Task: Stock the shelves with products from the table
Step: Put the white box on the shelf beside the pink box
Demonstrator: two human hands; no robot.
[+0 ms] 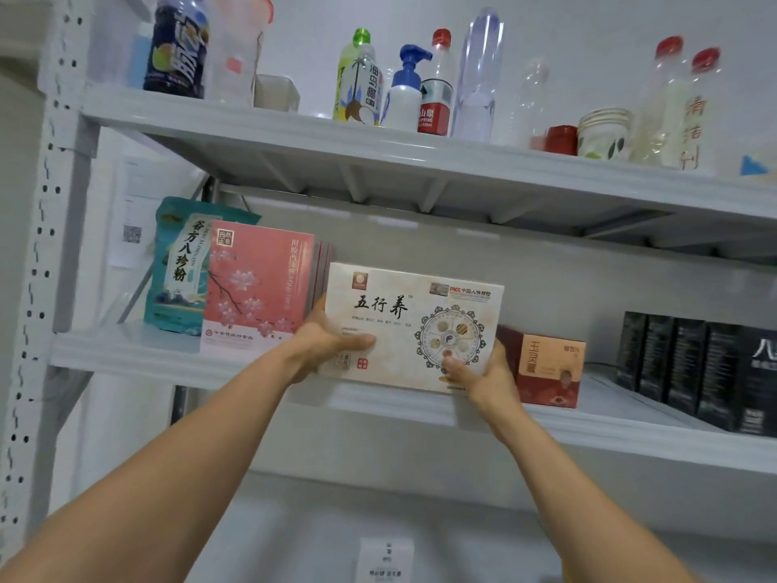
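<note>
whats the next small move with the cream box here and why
Probably ease the cream box straight back onto the middle shelf, between the pink box and the small red box, then let go. The left hand and right hand grip its lower corners, and it stands upright at the shelf's front edge. The gap looks only just wide enough.

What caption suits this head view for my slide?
Left hand and right hand hold a cream box at the shelf beside a pink box.
</note>
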